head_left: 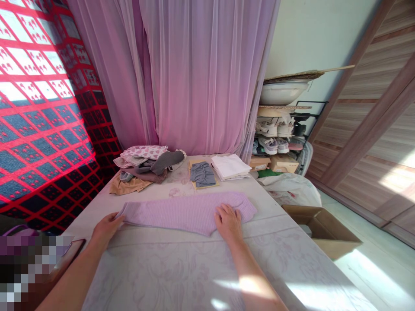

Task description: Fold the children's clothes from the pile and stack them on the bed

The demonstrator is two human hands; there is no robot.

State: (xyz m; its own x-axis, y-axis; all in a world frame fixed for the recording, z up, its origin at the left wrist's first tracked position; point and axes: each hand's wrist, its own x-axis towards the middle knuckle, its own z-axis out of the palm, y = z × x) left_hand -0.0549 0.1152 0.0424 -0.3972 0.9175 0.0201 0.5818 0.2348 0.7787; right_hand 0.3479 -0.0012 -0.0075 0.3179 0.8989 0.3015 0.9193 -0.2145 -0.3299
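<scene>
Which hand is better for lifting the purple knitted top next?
Probably the right hand: it rests flat on the middle part of the lilac ribbed top, while the left hand only reaches its narrow end.

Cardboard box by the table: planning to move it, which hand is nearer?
Right: the right hand, on the pink sweater, is nearer the box; the left hand is farther, at the sweater's other end.

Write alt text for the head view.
The left hand touches one end of a lilac ribbed garment while the right hand rests on it, atop a pale patterned cover. Folded clothes lie beyond, before a sheer pink curtain.
</scene>
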